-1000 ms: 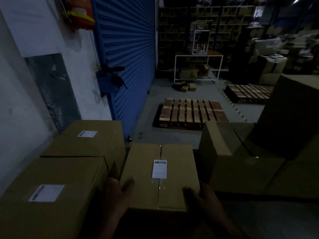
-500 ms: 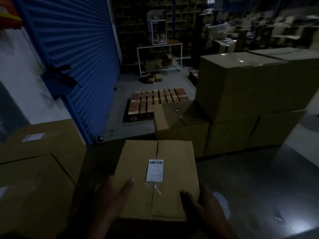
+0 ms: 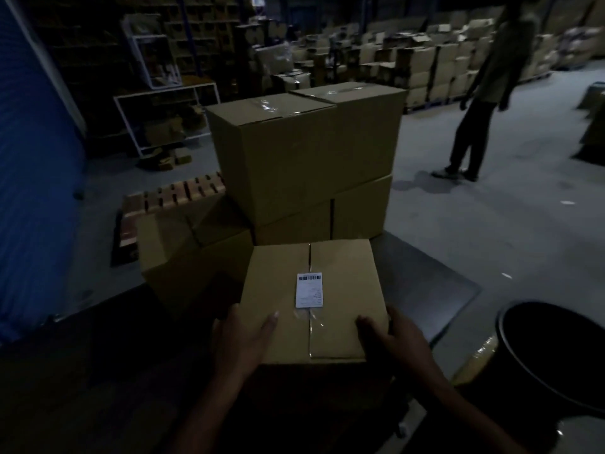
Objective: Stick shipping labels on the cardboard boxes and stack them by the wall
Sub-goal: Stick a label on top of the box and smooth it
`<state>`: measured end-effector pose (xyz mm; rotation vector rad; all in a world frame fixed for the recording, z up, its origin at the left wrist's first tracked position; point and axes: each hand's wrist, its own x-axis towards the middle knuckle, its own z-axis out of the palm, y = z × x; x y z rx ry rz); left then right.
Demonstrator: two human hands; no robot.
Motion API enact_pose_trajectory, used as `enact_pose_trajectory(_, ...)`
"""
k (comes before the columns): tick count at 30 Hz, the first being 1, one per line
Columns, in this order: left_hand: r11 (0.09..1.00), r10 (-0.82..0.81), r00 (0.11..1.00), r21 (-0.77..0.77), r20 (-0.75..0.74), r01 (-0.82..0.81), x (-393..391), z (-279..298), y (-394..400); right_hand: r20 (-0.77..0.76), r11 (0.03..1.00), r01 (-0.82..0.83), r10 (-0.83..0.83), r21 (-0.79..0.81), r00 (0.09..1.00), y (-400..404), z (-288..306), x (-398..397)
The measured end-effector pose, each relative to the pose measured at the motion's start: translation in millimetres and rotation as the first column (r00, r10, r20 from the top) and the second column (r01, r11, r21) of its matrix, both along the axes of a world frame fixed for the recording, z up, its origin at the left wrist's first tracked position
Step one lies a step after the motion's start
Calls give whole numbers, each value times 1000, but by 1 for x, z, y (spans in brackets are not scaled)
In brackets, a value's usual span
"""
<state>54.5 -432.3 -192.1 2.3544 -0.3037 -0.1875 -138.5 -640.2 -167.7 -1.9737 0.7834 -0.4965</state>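
Note:
I carry a labelled cardboard box (image 3: 343,290) in front of me, low in the middle of the view. A white shipping label (image 3: 309,290) with a barcode is stuck over its taped centre seam. My left hand (image 3: 244,339) grips the box's near left corner, thumb on top. My right hand (image 3: 389,335) grips the near right corner. Beyond the box stands a stack of larger unlabelled boxes (image 3: 304,152), with a lower box (image 3: 193,253) at its left.
A blue roller shutter (image 3: 32,178) fills the left side. A wooden pallet (image 3: 170,198) lies on the floor behind the boxes. A black bin (image 3: 553,355) sits at lower right. Another person (image 3: 484,93) stands on the open floor at upper right.
I have turned right with the box held in both hands. The labelled boxes by the wall have left the view; the big stack, the bin and the other person have come in.

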Motion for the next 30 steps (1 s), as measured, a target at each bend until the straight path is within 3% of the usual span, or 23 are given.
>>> enact_pose_trajectory(9,991,-124,992,46,-25,125,27,-5,-119,-71,983,162,-168,-83,983,-93,-17,14)
enact_pose_trajectory(12,985,-158,986,59,-51,160,40,-2,-142,-202,935,165,-235,-313,951,-116,-9,26)
enact_pose_trajectory(15,976,-194,981,102,1,193,50,4,-158,-262,789,149,-366,-596,893,-124,-3,40)
enact_pose_trajectory(18,974,-222,967,64,127,215,53,12,-175,-192,727,57,-255,-684,948,-123,-1,63)
enact_pose_trajectory(22,960,-273,941,-14,200,281,54,19,-203,-277,744,-145,-56,-653,959,-123,-3,95)
enact_pose_trajectory(26,935,-348,910,153,227,319,52,7,-212,-280,785,-176,4,-594,960,-131,1,110)
enact_pose_trajectory(30,932,-352,908,179,228,316,53,7,-211,-319,747,-239,38,-620,947,-143,-2,124)
